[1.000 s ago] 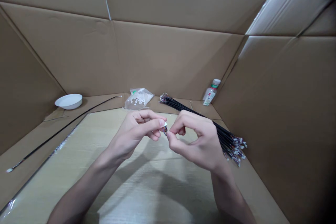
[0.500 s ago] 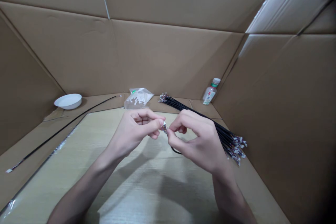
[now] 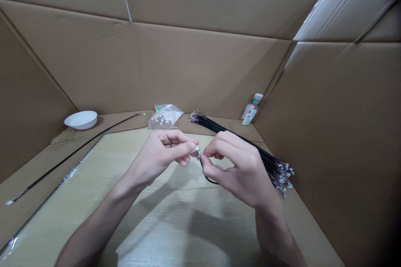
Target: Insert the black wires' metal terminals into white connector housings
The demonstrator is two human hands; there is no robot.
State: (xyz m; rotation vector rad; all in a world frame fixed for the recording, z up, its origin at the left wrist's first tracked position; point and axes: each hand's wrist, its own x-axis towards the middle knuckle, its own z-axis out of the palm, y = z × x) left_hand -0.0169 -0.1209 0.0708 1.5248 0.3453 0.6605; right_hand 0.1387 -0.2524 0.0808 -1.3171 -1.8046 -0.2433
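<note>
Between thumb and forefinger, my left hand (image 3: 167, 150) pinches a small white connector (image 3: 197, 149). Thin coloured wires (image 3: 198, 155) run from it toward my right hand (image 3: 236, 164), whose thumb and finger are closed at the wires. A black cable (image 3: 210, 181) curves out below the right fingertips and passes behind that hand. The fingers hide part of the connector and the exact spot where the right hand grips.
A bundle of black cables (image 3: 269, 162) lies behind my right hand. A clear bag of white pieces (image 3: 166, 117), a white bowl (image 3: 82, 120), a single black cable (image 3: 75, 149) and a plastic bottle (image 3: 252, 109) sit along the cardboard walls (image 3: 200, 66).
Both hands have shifted slightly to the right. A little more of the coloured wires and black cable shows between the fingertips. Everything else stays in place.
</note>
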